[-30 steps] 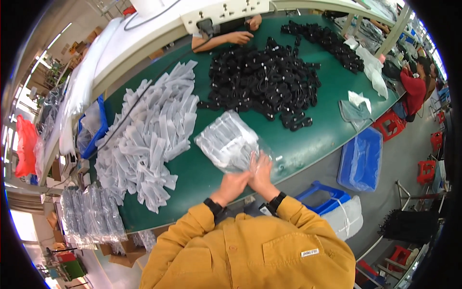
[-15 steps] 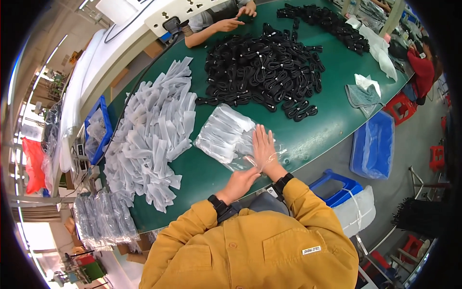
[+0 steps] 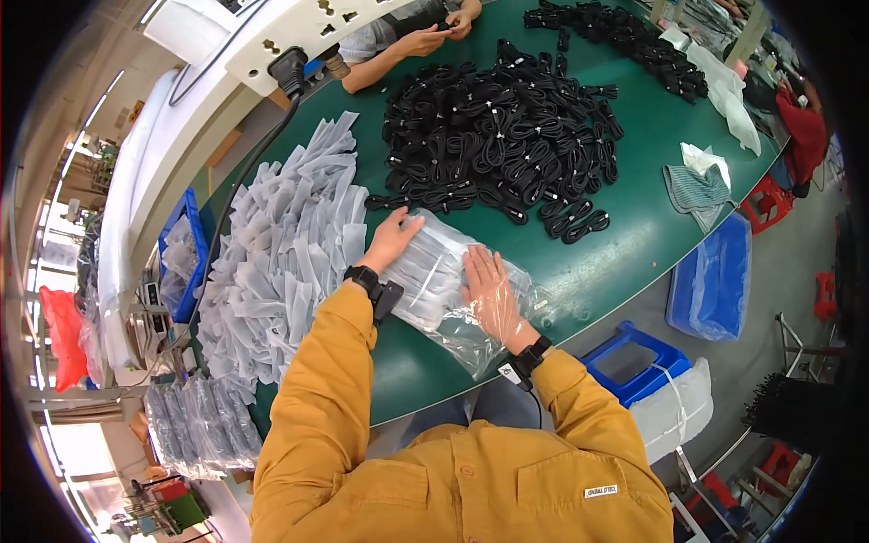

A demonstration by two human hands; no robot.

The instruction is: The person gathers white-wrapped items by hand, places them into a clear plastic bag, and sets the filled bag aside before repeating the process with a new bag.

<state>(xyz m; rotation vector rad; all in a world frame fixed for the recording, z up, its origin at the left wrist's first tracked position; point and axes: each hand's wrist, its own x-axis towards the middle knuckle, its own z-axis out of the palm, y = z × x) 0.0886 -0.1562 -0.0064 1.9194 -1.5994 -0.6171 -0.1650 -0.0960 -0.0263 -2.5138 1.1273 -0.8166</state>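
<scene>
On the green table in front of me lies a clear plastic bag [image 3: 433, 294] filled with whitish translucent packets in a row. My left hand [image 3: 391, 241] rests at its far left edge, fingers stretched out and apart from the thumb. Across the near right part of the packets, my right hand [image 3: 491, 294] lies flat with its fingers extended. Loose clear film spreads around that palm and wrist; whether the hand is inside the bag or on top, I cannot tell. A big heap of whitish plastic sleeves [image 3: 281, 262] is just left of my left hand.
Beyond the bag sits a large pile of bundled black cables [image 3: 498, 136]. Filled bags [image 3: 201, 425] stand at the left near corner. A co-worker's hands [image 3: 434, 38] work across the table [image 3: 579, 281]. A blue bin [image 3: 711, 276] and a cloth [image 3: 695, 188] are at right.
My left hand has moved from the bag's near end up to its far left edge. The right hand stays flat on the bag, whose loose film now spreads wider toward me.
</scene>
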